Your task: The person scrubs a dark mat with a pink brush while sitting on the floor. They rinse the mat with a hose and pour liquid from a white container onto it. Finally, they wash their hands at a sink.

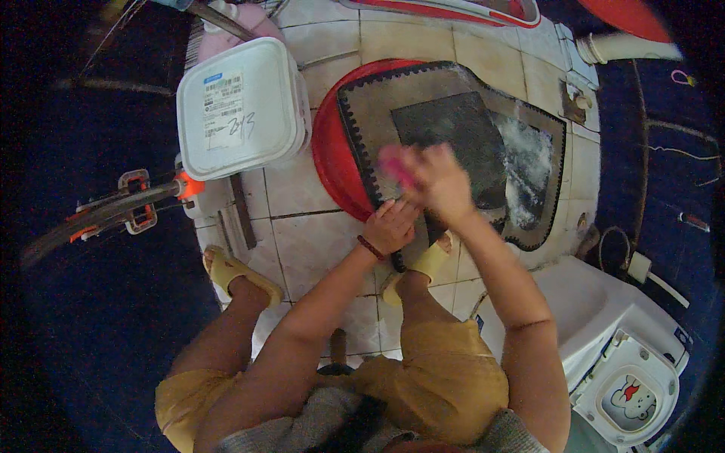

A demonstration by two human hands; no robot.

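Note:
A black and grey floor mat [453, 122] with a scalloped dark border drapes over a red plastic basin [334, 164] and onto the tiles. White foam [524, 164] covers part of its right side. My right hand [444, 184], blurred, grips a pink scrubbing brush [396, 165] against the mat's left part; the brush's underside is hidden. Just below it, my left hand [391, 226] holds the mat near its left edge, fingers lying over the surface. A dark red bracelet circles my left wrist.
A white lidded plastic tub [238, 107] bearing a label stands left of the basin. An orange-and-grey long-handled tool [136, 201] lies further left. A red-and-white container [481, 11] is at the back. A toilet [634, 390] stands at lower right; a white pipe [628, 49] is upper right.

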